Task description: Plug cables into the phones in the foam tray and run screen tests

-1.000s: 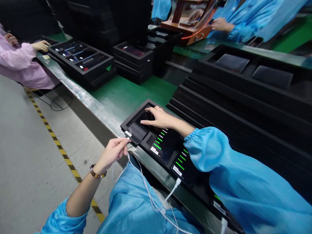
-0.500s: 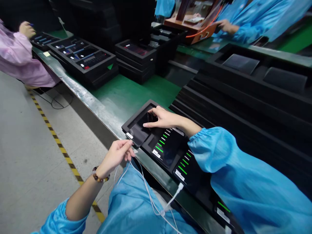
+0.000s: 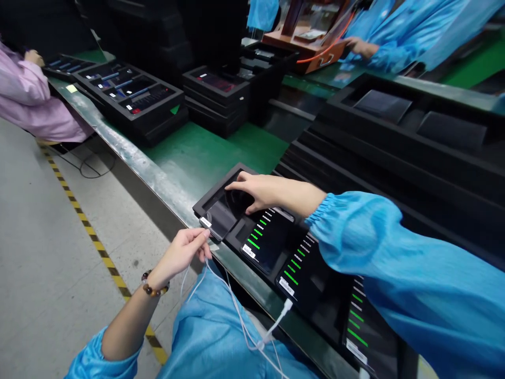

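A dark phone (image 3: 221,215) with a white label lies in the leftmost slot of the black foam tray (image 3: 200,203). My left hand (image 3: 190,246) is closed in a pinch at the phone's labelled lower end, and a white charging cable (image 3: 226,287) trails down from its fingers. The plug itself is hidden. Over the upper part of that phone, my right hand (image 3: 258,190) has thumb and fingers apart; whether a fingertip touches the glass I cannot tell. Beside it lie a second phone (image 3: 268,242) and a third phone (image 3: 302,268), both showing green and white text lines.
A white plug (image 3: 289,305) meets the third phone's lower end. Another lit phone (image 3: 357,321) lies at the lower right. Stacked black trays (image 3: 394,152) rise behind my right arm. Further trays (image 3: 130,100) stand along the green bench (image 3: 177,150). Two co-workers are nearby.
My right hand's index finger has reached further left over the phone and its thumb has moved right. The right sleeve has shifted, uncovering more of the lower-right phone. My left hand keeps its pinch.
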`<state>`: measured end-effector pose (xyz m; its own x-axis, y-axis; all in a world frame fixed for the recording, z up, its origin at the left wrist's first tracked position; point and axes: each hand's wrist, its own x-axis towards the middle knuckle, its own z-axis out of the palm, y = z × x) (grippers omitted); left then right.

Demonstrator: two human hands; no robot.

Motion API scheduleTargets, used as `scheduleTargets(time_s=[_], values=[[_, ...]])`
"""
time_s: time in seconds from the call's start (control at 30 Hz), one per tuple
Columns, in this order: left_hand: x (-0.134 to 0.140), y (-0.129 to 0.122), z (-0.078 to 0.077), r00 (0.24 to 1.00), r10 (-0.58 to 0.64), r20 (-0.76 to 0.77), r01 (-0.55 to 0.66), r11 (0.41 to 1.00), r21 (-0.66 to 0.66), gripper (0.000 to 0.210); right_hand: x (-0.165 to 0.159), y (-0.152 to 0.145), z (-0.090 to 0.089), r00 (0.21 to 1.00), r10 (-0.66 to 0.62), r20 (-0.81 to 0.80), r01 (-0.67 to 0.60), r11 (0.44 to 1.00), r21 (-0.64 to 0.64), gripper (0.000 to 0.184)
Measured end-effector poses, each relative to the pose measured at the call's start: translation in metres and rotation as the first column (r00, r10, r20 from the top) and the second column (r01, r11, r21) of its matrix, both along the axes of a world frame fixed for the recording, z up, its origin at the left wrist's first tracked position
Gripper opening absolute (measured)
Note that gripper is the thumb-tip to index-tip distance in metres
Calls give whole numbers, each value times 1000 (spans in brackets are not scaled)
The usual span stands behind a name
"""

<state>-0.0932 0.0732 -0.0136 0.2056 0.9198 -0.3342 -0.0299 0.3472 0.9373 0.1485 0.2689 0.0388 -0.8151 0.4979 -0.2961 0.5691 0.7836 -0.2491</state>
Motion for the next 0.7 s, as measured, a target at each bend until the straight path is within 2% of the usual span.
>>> scheduleTargets(time_s=[0.13,0.33,0.5,0.6,0.7], values=[[1,-1,0,1000,1,-22,-1,1000,25,63,-21,-9,7,988,62,143,-82,987,137,99],[2,-1,0,999,20,-43,-19,999,28,63,-25,-17,13,990,60,127,-78,987,143,92],[2,-1,0,999,12,-38,-11,1000,27,64,-26,-20,19,979,77,191,-110,979,169,92],[3,-1,0,999,15,-45,-13,999,32,64,-20,-19,14,981,92,168,-124,973,195,93],[3,-2,1,997,27,-70,-22,998,59,64,-9,-15,7,992,70,105,-88,981,174,100]])
